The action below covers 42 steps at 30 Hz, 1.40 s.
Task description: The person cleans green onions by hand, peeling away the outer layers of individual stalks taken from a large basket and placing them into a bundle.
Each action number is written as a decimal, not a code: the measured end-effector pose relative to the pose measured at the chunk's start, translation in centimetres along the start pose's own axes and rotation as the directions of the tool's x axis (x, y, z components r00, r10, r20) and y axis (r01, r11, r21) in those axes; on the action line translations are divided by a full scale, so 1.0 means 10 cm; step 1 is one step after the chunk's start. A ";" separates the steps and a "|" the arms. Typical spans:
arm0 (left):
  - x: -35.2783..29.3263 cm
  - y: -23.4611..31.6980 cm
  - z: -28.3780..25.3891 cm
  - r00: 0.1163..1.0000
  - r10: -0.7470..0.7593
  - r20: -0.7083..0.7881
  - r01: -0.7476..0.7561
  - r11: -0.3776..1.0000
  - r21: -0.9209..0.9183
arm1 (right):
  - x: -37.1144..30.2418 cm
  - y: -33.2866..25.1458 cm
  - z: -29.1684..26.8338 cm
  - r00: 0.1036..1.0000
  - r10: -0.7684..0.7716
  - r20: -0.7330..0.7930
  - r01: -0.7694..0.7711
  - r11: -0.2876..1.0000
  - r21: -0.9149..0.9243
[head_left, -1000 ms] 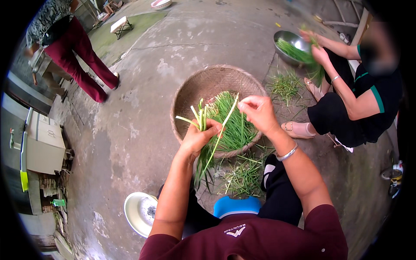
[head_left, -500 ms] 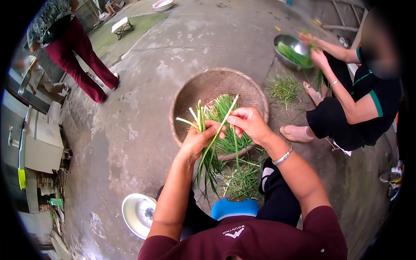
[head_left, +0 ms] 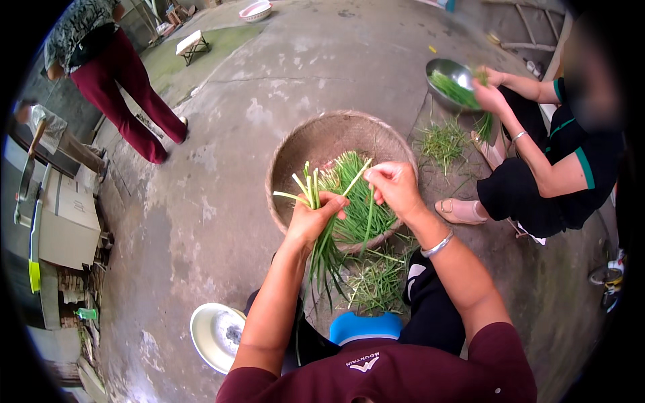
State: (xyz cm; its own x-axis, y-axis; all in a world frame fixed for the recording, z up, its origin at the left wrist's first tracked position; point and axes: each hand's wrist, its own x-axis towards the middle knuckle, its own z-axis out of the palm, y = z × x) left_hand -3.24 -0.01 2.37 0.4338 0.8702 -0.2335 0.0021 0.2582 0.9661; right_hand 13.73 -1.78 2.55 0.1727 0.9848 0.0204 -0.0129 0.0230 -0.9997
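My left hand [head_left: 313, 219] is closed round a small bunch of green chives [head_left: 326, 258], pale stalk ends up and leaves hanging down. One stalk leans out of the bunch to the right, its tip close to my right fingers. With thumb and forefinger my right hand [head_left: 396, 189] pinches a thin green chive leaf [head_left: 370, 213] that dangles below it. Both hands are above a round woven basket [head_left: 285, 151], where a heap of chives [head_left: 356, 168] lies. Whether my right fingers also touch the leaning stalk is hard to tell.
Chive scraps [head_left: 376, 285] litter the ground by my feet, near a blue stool [head_left: 363, 327]. A cream basin [head_left: 208, 336] stands at my left. On the right a seated co-worker handles chives over a metal bowl [head_left: 440, 101]. Another person stands far left.
My right hand has moved slightly right and up from my left, with a leaf hanging from it. The leaning stalk now slants more toward the right. The co-worker's hands have shifted.
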 end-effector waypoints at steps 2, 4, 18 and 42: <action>0.00 -0.01 -0.01 0.999 0.006 -0.032 -0.006 1.000 0.005 | 0.06 -0.02 -0.10 0.999 0.011 -0.038 -0.010 1.000 0.026; -0.01 0.00 -0.01 1.000 0.014 -0.025 -0.015 1.000 -0.004 | 0.09 -0.04 -0.16 0.998 -0.001 -0.061 0.004 0.999 0.047; 0.01 0.02 -0.16 0.949 0.188 -0.254 -0.206 0.978 -0.043 | 0.02 -0.06 -0.50 0.983 -0.003 -0.183 -0.004 0.999 -0.036; -0.02 -0.07 0.13 0.909 0.344 -0.234 -0.240 0.893 0.381 | -0.15 0.00 0.15 0.995 -0.002 0.099 0.002 1.000 0.006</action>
State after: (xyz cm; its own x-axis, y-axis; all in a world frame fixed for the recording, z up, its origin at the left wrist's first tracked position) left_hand -2.18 -0.92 1.88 0.1841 0.9784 0.0941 0.2411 -0.1378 0.9607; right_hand 11.97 -2.97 2.55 0.0740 0.9970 0.0245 -0.0185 0.0259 -0.9995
